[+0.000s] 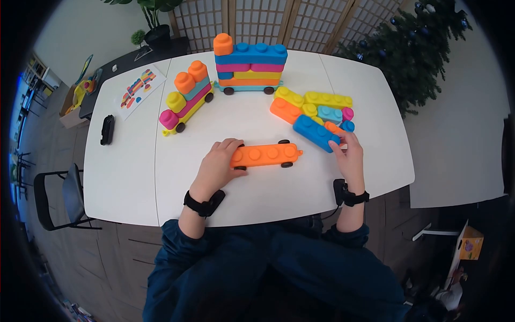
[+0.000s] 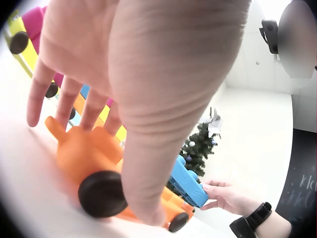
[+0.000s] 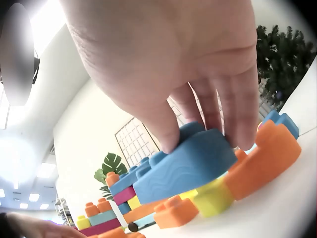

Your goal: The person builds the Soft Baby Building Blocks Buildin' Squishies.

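Observation:
My left hand holds the left end of an orange wheeled toy wagon base, thumb on the near side by a black wheel and fingers along the far side. The base stands on its wheels with a row of studs on top. At the right, my right hand pinches the right end of a long blue building block between thumb and fingers. The right wrist view shows that block tilted above loose orange and yellow blocks.
Beyond the right hand lies a pile of loose blocks, including a long yellow block and a light blue block. Two built wagons, one tall and one low, stand behind. A printed sheet and a black case lie left.

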A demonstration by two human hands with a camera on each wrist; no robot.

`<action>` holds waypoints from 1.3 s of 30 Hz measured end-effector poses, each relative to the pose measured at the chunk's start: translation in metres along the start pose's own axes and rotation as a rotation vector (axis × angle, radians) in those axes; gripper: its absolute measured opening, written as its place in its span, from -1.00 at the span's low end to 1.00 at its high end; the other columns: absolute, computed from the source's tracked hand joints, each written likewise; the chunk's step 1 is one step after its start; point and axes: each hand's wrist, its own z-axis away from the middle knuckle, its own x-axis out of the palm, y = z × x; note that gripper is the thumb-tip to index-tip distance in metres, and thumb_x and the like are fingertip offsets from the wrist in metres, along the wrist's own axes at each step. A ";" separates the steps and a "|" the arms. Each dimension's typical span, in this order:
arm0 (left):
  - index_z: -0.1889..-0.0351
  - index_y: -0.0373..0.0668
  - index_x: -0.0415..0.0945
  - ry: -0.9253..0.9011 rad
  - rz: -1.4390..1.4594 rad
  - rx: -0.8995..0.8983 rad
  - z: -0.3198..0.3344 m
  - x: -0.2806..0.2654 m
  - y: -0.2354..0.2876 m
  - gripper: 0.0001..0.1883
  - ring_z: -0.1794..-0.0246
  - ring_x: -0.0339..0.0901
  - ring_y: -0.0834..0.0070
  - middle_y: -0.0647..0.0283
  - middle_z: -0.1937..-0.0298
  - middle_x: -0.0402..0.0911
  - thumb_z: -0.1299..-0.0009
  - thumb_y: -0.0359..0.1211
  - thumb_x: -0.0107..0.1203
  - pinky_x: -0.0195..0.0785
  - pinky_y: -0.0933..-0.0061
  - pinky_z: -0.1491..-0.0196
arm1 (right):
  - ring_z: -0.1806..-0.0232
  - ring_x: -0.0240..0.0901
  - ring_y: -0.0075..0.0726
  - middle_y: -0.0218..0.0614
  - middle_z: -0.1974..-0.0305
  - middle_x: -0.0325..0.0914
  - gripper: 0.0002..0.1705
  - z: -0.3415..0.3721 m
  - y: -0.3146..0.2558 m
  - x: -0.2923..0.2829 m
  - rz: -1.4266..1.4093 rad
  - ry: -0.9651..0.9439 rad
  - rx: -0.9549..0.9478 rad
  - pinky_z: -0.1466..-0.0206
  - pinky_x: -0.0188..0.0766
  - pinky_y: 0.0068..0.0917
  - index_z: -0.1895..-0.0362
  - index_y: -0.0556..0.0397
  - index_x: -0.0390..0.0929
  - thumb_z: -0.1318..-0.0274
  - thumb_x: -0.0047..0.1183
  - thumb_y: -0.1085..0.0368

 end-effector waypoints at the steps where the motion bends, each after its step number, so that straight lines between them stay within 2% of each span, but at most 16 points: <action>1: -0.29 -0.17 0.46 -0.002 -0.001 0.000 0.001 -0.001 0.001 -0.18 -0.25 0.48 0.09 0.13 -0.28 0.53 -0.01 -0.32 0.55 0.39 0.21 -0.30 | 0.08 0.63 -0.29 -0.23 0.08 0.59 -0.69 0.000 -0.006 -0.003 -0.101 0.025 0.014 0.10 0.60 -0.40 0.01 0.16 0.55 -0.19 0.30 0.37; 3: -0.37 -0.17 0.41 0.153 0.042 0.104 0.002 -0.005 0.006 -0.16 -0.34 0.42 0.09 0.11 -0.36 0.48 -0.09 -0.30 0.52 0.35 0.21 -0.35 | 0.09 0.62 -0.29 -0.23 0.07 0.57 -0.68 -0.002 -0.014 -0.001 -0.191 0.023 -0.057 0.07 0.60 -0.39 -0.01 0.15 0.55 -0.21 0.29 0.35; 5: -0.39 -0.16 0.39 0.205 0.097 0.156 0.000 -0.015 0.004 -0.20 -0.34 0.43 0.09 0.10 -0.36 0.49 -0.16 -0.30 0.48 0.36 0.22 -0.34 | 0.09 0.60 -0.29 -0.24 0.05 0.55 -0.67 -0.002 -0.028 0.005 -0.278 0.021 -0.125 0.05 0.61 -0.38 -0.03 0.14 0.55 -0.23 0.29 0.33; 6: -0.42 -0.15 0.37 0.257 0.151 0.208 0.000 -0.021 0.003 -0.23 -0.33 0.45 0.10 0.08 -0.35 0.49 -0.23 -0.30 0.44 0.36 0.23 -0.33 | 0.10 0.60 -0.27 -0.24 0.03 0.54 -0.67 -0.002 -0.041 0.010 -0.347 -0.072 -0.197 0.03 0.60 -0.39 -0.03 0.13 0.54 -0.24 0.28 0.33; 7: -0.42 -0.15 0.37 0.256 0.153 0.208 0.002 -0.026 0.006 -0.23 -0.33 0.45 0.10 0.08 -0.35 0.49 -0.23 -0.30 0.44 0.36 0.23 -0.33 | 0.10 0.59 -0.26 -0.23 0.02 0.53 -0.67 -0.001 -0.051 0.017 -0.416 -0.166 -0.269 0.02 0.60 -0.40 -0.04 0.13 0.52 -0.24 0.27 0.33; 8: -0.41 -0.15 0.39 0.250 0.232 0.161 0.005 -0.032 0.009 -0.29 -0.29 0.49 0.13 0.08 -0.31 0.53 -0.29 -0.31 0.39 0.39 0.24 -0.29 | 0.10 0.59 -0.26 -0.23 0.02 0.53 -0.67 -0.001 -0.059 0.024 -0.416 -0.166 -0.269 0.02 0.60 -0.40 -0.04 0.13 0.52 -0.24 0.27 0.33; 10: -0.40 -0.15 0.40 0.245 0.309 0.114 0.007 -0.035 0.008 -0.35 -0.26 0.52 0.16 0.08 -0.27 0.56 -0.34 -0.33 0.34 0.42 0.26 -0.25 | 0.14 0.58 -0.22 -0.22 0.03 0.52 -0.67 0.000 -0.073 0.038 -0.340 -0.327 -0.391 0.05 0.56 -0.41 -0.01 0.12 0.50 -0.23 0.27 0.32; 13: -0.35 -0.17 0.46 0.229 0.302 0.138 0.010 -0.031 0.001 -0.44 -0.16 0.59 0.22 0.08 -0.17 0.63 -0.38 -0.33 0.31 0.46 0.27 -0.16 | 0.19 0.56 -0.15 -0.22 0.04 0.51 -0.66 0.001 -0.079 0.053 -0.239 -0.366 -0.457 0.10 0.52 -0.40 0.01 0.10 0.48 -0.20 0.29 0.31; 14: -0.30 -0.19 0.49 0.191 0.288 0.128 0.010 -0.028 0.000 -0.48 -0.13 0.58 0.13 0.05 -0.12 0.64 -0.39 -0.30 0.31 0.46 0.24 -0.16 | 0.22 0.55 -0.11 -0.22 0.05 0.51 -0.67 0.001 -0.079 0.059 -0.253 -0.348 -0.493 0.14 0.50 -0.36 0.03 0.08 0.48 -0.19 0.29 0.29; 15: -0.25 -0.21 0.52 0.151 0.275 0.118 0.010 -0.027 0.000 -0.51 -0.09 0.58 0.05 0.02 -0.08 0.65 -0.39 -0.28 0.31 0.45 0.20 -0.16 | 0.22 0.55 -0.11 -0.22 0.05 0.51 -0.67 0.001 -0.078 0.061 -0.255 -0.349 -0.495 0.14 0.50 -0.36 0.03 0.08 0.48 -0.19 0.29 0.29; 23: -0.11 -0.24 0.59 0.132 0.266 0.108 0.008 -0.019 -0.003 -0.62 0.05 0.62 0.06 0.02 0.04 0.67 -0.36 -0.34 0.32 0.49 0.23 -0.07 | 0.23 0.56 -0.10 -0.23 0.08 0.51 -0.66 0.006 -0.069 0.071 -0.202 -0.348 -0.501 0.17 0.52 -0.33 0.04 0.07 0.48 -0.16 0.32 0.31; 24: -0.12 -0.24 0.60 0.141 0.246 0.113 0.008 -0.016 -0.005 -0.62 0.10 0.61 0.13 0.04 0.05 0.67 -0.35 -0.38 0.32 0.48 0.27 -0.03 | 0.23 0.56 -0.10 -0.23 0.08 0.51 -0.66 0.006 -0.070 0.070 -0.202 -0.349 -0.502 0.17 0.52 -0.33 0.04 0.07 0.48 -0.16 0.32 0.31; 26: -0.13 -0.24 0.60 0.152 0.225 0.117 0.008 -0.014 -0.007 -0.62 0.14 0.59 0.20 0.06 0.07 0.67 -0.35 -0.42 0.31 0.47 0.32 0.02 | 0.08 0.54 -0.08 -0.20 0.05 0.53 -0.65 0.006 -0.071 0.069 -0.197 -0.423 -0.398 -0.04 0.50 -0.35 0.02 0.12 0.49 -0.16 0.32 0.33; 27: -0.13 -0.24 0.60 0.152 0.221 0.112 0.008 -0.013 -0.008 -0.62 0.15 0.59 0.20 0.06 0.08 0.66 -0.35 -0.42 0.31 0.47 0.32 0.03 | 0.08 0.54 -0.08 -0.20 0.05 0.53 -0.65 0.006 -0.070 0.070 -0.197 -0.424 -0.400 -0.04 0.50 -0.35 0.02 0.12 0.49 -0.16 0.32 0.33; 29: -0.13 -0.24 0.60 0.151 0.217 0.105 0.008 -0.013 -0.007 -0.62 0.16 0.59 0.19 0.06 0.08 0.66 -0.35 -0.43 0.31 0.48 0.31 0.03 | 0.24 0.56 -0.10 -0.22 0.14 0.52 -0.64 0.006 -0.068 0.074 -0.202 -0.349 -0.481 0.16 0.52 -0.33 0.04 0.08 0.49 -0.14 0.34 0.30; 39: -0.16 -0.21 0.57 0.205 0.136 0.153 0.007 -0.015 0.003 -0.56 0.06 0.59 0.08 0.06 0.02 0.66 -0.30 -0.41 0.35 0.48 0.24 -0.06 | 0.25 0.56 -0.11 -0.23 0.15 0.53 -0.65 0.007 -0.068 0.075 -0.191 -0.319 -0.487 0.17 0.52 -0.34 0.05 0.07 0.49 -0.15 0.33 0.29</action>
